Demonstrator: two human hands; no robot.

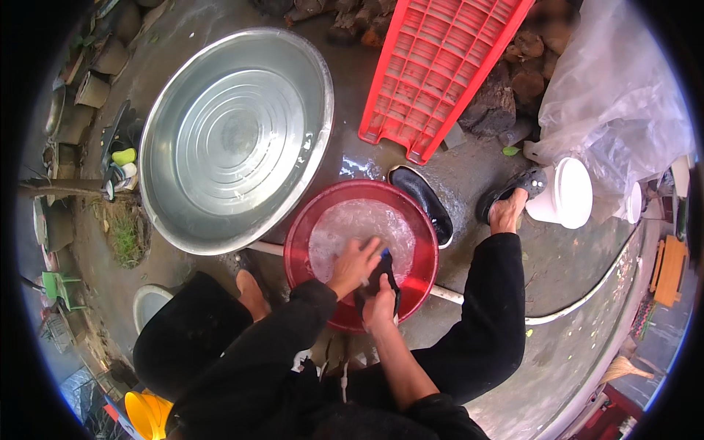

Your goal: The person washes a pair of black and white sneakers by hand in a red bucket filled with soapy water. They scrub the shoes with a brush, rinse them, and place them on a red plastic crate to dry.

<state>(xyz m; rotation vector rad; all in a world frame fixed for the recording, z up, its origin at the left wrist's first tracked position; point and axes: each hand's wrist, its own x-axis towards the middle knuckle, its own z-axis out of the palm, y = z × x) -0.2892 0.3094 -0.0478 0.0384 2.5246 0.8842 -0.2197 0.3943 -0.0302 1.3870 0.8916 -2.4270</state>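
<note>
A red plastic basin [423, 225] of cloudy, sudsy water [341, 225] stands between my feet. Over its near side, my right hand [381, 305] grips a dark shoe [379, 269], which has a small blue patch at its far end. My left hand [355, 267] is blurred beside the shoe, fingers stretched towards it; whether it holds something small cannot be made out. Just past the basin's right rim, another black shoe [421, 201] with a pale sole edge lies on the wet ground.
A large metal basin [239, 137] sits at the left, close to the red one. Ahead are a red plastic crate [429, 71] and stacked logs [489, 104]. A white bucket [569, 192] stands by my right foot. A pale hose [583, 302] crosses the ground.
</note>
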